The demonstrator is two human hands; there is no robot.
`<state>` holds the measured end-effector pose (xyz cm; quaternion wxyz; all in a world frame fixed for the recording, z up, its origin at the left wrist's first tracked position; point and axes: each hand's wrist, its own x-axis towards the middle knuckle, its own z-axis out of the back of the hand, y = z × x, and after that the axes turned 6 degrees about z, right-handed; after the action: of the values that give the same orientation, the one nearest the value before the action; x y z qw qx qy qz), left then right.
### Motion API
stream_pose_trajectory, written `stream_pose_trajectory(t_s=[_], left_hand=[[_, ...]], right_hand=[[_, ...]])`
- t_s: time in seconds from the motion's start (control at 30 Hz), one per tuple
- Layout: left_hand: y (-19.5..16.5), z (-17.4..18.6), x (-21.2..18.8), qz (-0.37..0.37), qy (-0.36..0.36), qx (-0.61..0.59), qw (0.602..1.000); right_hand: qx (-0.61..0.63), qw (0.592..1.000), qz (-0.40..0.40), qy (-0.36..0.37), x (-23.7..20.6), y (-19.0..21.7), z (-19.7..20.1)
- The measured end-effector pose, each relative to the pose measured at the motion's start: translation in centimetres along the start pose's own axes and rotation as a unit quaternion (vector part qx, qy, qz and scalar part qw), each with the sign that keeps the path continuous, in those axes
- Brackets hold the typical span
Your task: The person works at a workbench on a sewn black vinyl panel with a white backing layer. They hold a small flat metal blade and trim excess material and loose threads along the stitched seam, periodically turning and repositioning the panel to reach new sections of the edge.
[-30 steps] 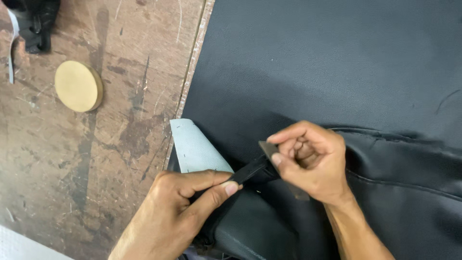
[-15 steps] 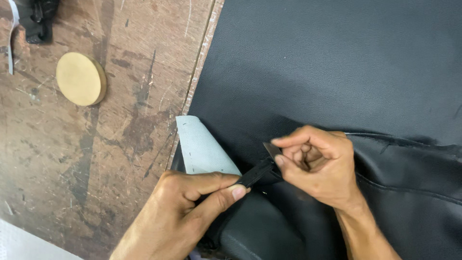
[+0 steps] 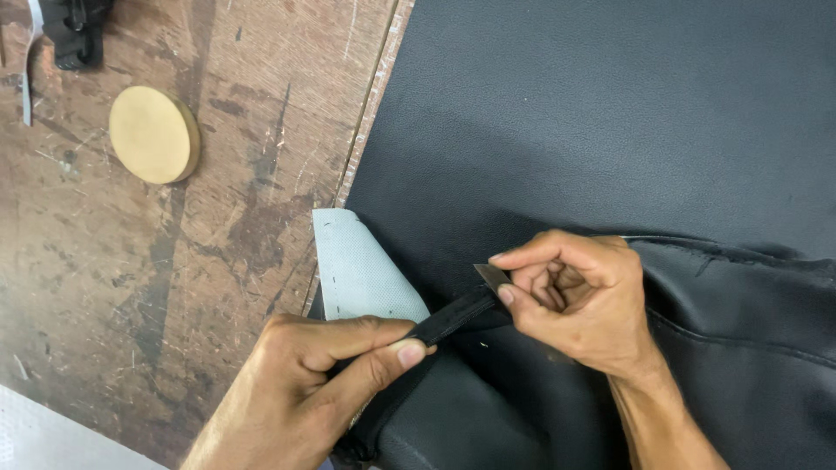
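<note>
A big sheet of black leather-like material (image 3: 592, 113) covers the right part of a worn wooden table. Its near corner is folded over, showing a pale grey woven backing (image 3: 361, 270). My left hand (image 3: 322, 383) pinches a narrow black strip (image 3: 453, 318) at the folded edge, thumb on top. My right hand (image 3: 575, 296) holds a small thin metal blade (image 3: 490, 276) between thumb and forefinger, its tip at the upper end of that strip. A stitched seam (image 3: 723, 252) runs along the black material to the right of my right hand.
A round tan wooden disc (image 3: 154, 133) lies on the brown scratched table (image 3: 218, 218) at the upper left. A dark tool or clip (image 3: 74, 30) sits at the top left corner. A pale sheet (image 3: 43, 435) shows at the bottom left.
Both hands have kept their grip and shifted only slightly with the view; the blade stays at the upper end of the strip.
</note>
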<state>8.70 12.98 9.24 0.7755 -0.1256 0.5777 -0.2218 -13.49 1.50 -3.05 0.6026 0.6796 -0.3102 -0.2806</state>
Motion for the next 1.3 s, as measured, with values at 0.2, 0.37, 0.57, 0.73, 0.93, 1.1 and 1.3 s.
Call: stream_pose_trajectory(t_s=[0.2,0.37,0.57,0.73,0.93,1.1,1.3], left_hand=[[0.5,1.2,-0.8,0.083,0.01,0.036,0.996],[1.7,1.3,-1.2,0.032,-0.006,0.009,0.999],[1.4,0.8,-1.4,0.074,-0.021,0.037,0.996],[2.6,1.5,-2.0,0.074,-0.015,0.028,0.997],[3.2,1.5,-2.6,0.044,-0.016,0.007,0.999],[1.8,1.1,-2.7,0.142,-0.044,0.062,0.987],[2.9,1.0,-2.8,0.008,-0.019,0.008,1.0]], right_hand=[[0.008,1.0,0.008,-0.018,0.2,-0.1,-0.4],[0.037,0.999,0.009,0.008,-0.1,-0.1,0.0],[-0.016,1.0,0.003,0.026,0.2,0.5,-0.4],[-0.05,0.999,0.016,0.01,0.5,0.6,-0.8],[0.033,0.999,-0.001,0.013,0.1,0.4,0.0],[-0.022,0.998,0.035,0.046,0.1,0.4,0.0],[-0.06,0.996,0.03,0.053,0.4,0.8,-0.9]])
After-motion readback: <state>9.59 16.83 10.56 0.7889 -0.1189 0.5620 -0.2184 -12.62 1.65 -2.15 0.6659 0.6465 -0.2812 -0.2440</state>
